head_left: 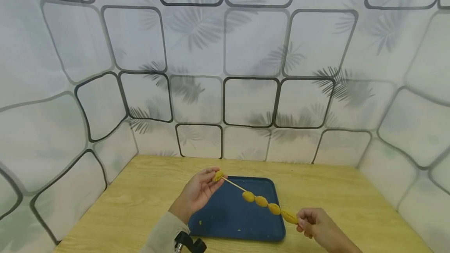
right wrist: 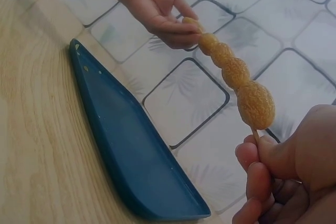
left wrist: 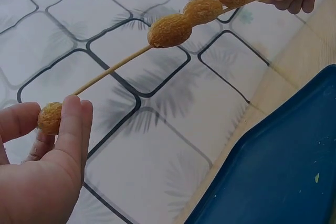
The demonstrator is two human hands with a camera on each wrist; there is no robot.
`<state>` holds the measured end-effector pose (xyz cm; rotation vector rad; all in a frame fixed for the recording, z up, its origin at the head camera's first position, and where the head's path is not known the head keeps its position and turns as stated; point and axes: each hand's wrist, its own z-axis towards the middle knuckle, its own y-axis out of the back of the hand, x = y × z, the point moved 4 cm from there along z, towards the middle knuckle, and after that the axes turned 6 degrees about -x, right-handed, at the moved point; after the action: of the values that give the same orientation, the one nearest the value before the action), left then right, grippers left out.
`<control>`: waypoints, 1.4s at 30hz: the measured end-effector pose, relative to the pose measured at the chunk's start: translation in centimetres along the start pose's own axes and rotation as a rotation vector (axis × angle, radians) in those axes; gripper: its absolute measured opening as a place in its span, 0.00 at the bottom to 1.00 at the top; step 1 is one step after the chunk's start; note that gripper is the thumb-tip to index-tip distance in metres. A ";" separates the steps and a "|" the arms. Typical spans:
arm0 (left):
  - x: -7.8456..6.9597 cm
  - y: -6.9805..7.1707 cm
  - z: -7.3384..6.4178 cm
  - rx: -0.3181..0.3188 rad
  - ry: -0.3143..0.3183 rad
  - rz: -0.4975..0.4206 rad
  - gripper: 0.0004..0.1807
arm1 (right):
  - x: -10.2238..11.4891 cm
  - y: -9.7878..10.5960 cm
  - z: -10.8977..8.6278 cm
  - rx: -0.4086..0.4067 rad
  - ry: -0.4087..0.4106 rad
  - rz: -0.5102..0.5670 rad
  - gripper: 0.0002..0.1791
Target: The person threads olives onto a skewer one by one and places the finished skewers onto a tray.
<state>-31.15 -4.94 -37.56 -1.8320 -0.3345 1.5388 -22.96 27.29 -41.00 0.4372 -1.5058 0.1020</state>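
Note:
A thin wooden skewer [left wrist: 113, 70] carries several golden-brown, wrinkled oval food pieces [head_left: 261, 201], bunched toward its right part. My right hand [head_left: 316, 223] pinches the skewer's end just below the largest-looking piece [right wrist: 255, 105], thumb against curled fingers. At the opposite end, my left hand [head_left: 202, 190] holds a single similar piece [left wrist: 50, 119] between thumb and fingers. A bare stretch of stick separates that piece from the others. Whether the stick's tip is inside it, the fingers hide. Both hands hold the skewer slanting above the tray, the left end farther away.
Below lies a dark blue tray [head_left: 242, 225] with a raised rim and a few small yellowish crumbs. It rests on a light wood-grain table [head_left: 337, 198]. A pale curtain-like wall [head_left: 253, 104] with rounded squares and leaf prints encloses the back and sides.

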 end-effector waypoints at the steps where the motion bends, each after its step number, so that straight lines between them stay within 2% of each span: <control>1: 0.0 0.0 0.0 0.003 -0.002 -0.005 0.12 | 0.0 0.0 0.0 -0.003 -0.003 0.000 0.13; 8: 0.1 0.2 0.1 0.014 -0.005 0.009 0.07 | 0.3 0.0 0.0 -0.006 -0.009 -0.010 0.12; 11: 0.3 0.4 -0.1 0.034 0.019 0.022 0.16 | 0.4 0.1 -0.1 -0.019 -0.029 -0.013 0.12; 15: 0.3 0.6 -0.4 0.103 0.054 0.017 0.27 | 0.5 0.3 -0.2 -0.032 -0.040 -0.027 0.11; 19: 0.3 0.5 -0.5 0.125 0.034 0.052 0.22 | 0.3 0.4 -0.2 -0.027 -0.029 -0.041 0.11; 23: 0.5 0.5 -0.6 0.104 0.012 0.100 0.11 | -0.3 0.5 -0.3 -0.029 -0.037 -0.046 0.10; 30: 1.1 0.8 -0.6 0.047 0.011 0.168 0.08 | -0.9 0.2 -0.3 0.003 -0.023 -0.074 0.11; 36: 1.5 0.1 -0.5 0.002 -0.031 0.138 0.04 | -0.5 -0.1 0.0 -0.008 -0.011 -0.065 0.13; 39: 1.7 -0.3 -0.6 -0.039 -0.054 0.107 0.07 | -0.5 -0.2 0.1 -0.016 -0.025 -0.055 0.13; 42: 1.8 -0.5 -0.8 -0.060 -0.071 0.107 0.16 | -0.6 -0.2 0.0 -0.035 -0.043 -0.049 0.11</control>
<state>-29.81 -3.72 -38.56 -1.8703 -0.3237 1.6868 -22.97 27.19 -41.61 0.4500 -1.5359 0.0279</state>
